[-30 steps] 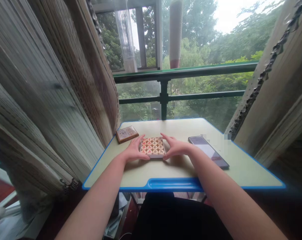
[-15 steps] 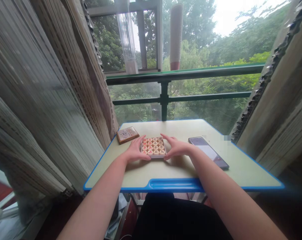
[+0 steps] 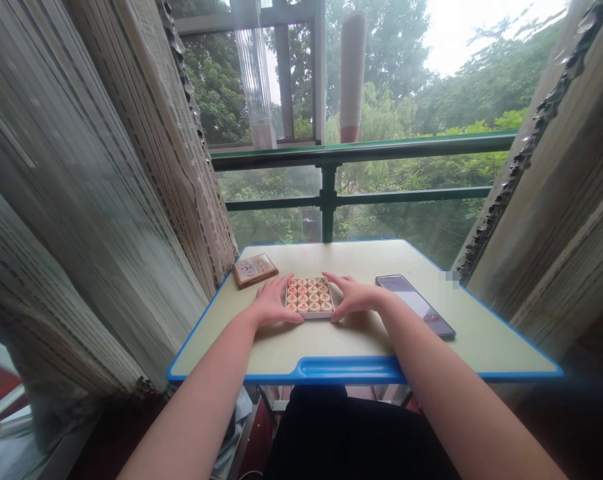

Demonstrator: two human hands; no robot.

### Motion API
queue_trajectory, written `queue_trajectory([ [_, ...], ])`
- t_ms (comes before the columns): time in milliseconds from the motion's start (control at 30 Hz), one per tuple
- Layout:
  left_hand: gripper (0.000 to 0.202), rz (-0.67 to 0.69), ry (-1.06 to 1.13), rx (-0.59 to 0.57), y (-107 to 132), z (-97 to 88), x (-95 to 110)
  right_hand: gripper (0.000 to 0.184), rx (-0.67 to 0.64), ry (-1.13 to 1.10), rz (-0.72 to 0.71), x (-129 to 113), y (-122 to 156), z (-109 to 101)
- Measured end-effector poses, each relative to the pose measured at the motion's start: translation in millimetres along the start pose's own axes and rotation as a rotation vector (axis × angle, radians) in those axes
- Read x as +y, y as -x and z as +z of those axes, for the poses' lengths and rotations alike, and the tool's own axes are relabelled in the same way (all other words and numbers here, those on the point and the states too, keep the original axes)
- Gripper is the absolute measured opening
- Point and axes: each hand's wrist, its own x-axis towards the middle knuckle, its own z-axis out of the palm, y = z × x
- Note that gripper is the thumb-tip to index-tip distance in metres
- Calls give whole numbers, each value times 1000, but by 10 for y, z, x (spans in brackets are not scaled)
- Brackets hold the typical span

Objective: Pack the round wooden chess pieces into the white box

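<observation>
A small square box of round wooden chess pieces (image 3: 309, 297), with red characters on top, lies in the middle of a beige table with a blue rim (image 3: 331, 370). My left hand (image 3: 271, 303) cups the box's left side, its fingers curved against the edge. On the box's right side rests my right hand (image 3: 352, 297), fingers curled along the edge and thumb at the near corner. Both hands hold the box flat on the table.
The box's brown lid (image 3: 254, 269) lies at the table's far left corner. A dark phone (image 3: 415, 305) lies face up to the right. Bamboo blinds (image 3: 106, 187) hang close on both sides. A green railing (image 3: 361, 150) and glass stand behind the table.
The camera shifted slightly. My hands stay on either side of the box, which sits a touch farther right in view.
</observation>
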Motion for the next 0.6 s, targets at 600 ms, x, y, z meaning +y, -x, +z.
queue_trajectory([
  [600,108,-28,24,27,-61,56,-92,123,62,-29,8,38,-36,-9],
])
